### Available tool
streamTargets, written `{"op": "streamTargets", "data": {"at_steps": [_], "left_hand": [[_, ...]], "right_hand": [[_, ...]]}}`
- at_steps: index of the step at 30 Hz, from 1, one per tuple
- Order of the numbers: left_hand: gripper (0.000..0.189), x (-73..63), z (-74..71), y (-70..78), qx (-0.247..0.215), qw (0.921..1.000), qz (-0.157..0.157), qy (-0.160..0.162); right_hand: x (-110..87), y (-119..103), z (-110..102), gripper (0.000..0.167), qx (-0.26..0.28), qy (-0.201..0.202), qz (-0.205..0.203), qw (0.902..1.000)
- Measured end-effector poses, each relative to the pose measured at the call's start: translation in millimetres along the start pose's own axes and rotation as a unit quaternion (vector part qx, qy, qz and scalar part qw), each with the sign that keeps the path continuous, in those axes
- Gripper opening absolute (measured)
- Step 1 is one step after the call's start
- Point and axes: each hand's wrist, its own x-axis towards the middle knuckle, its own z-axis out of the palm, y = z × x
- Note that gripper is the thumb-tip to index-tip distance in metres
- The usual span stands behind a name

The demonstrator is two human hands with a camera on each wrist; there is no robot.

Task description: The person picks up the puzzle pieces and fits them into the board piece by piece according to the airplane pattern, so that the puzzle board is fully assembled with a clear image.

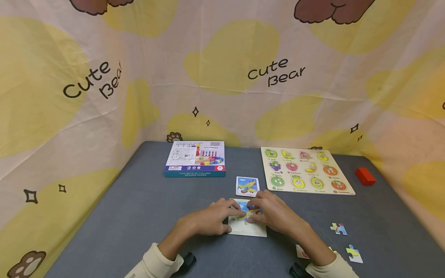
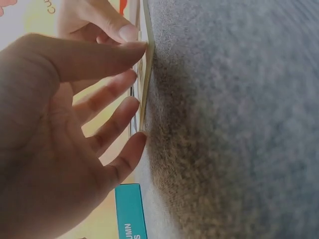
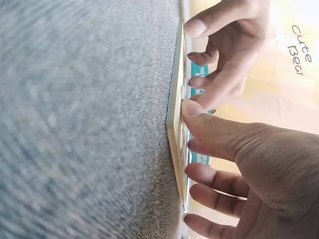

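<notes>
A wooden puzzle board (image 1: 248,230) lies on the table between both hands, its blue upper part filled with pieces and its near part bare. My left hand (image 1: 216,219) is at the board's left side, thumb at the edge and index finger pressing on the picture. From the right, my right hand (image 1: 274,211) pinches a puzzle piece (image 3: 183,128) between thumb and index finger, low over the board. That piece is mostly hidden by the fingers. Just beyond the board lies a picture card (image 1: 247,186) with a yellow airplane.
Loose puzzle pieces lie at right, one blue and yellow (image 1: 338,228), another (image 1: 354,254) nearer me. A card (image 1: 301,251) is partly under the right forearm. Farther back are a bead-set box (image 1: 194,159), a fruit board (image 1: 306,170) and a red block (image 1: 365,176). Patterned cloth (image 1: 222,77) walls the table's back.
</notes>
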Motion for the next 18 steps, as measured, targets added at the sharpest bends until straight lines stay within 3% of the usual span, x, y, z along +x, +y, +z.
{"op": "streamTargets", "data": {"at_steps": [7, 18], "left_hand": [[0.054, -2.0, 1.3, 1.6, 0.013, 0.9995, -0.007, -0.029], [0.055, -0.8, 1.1, 1.7, 0.007, 0.9996, -0.004, -0.028]], "right_hand": [[-0.4, 1.3, -0.4, 0.033, 0.007, -0.009, 0.016, 0.9998], [-20.0, 22.6, -22.2, 0.035, 0.100, -0.058, 0.059, 0.9915]]}}
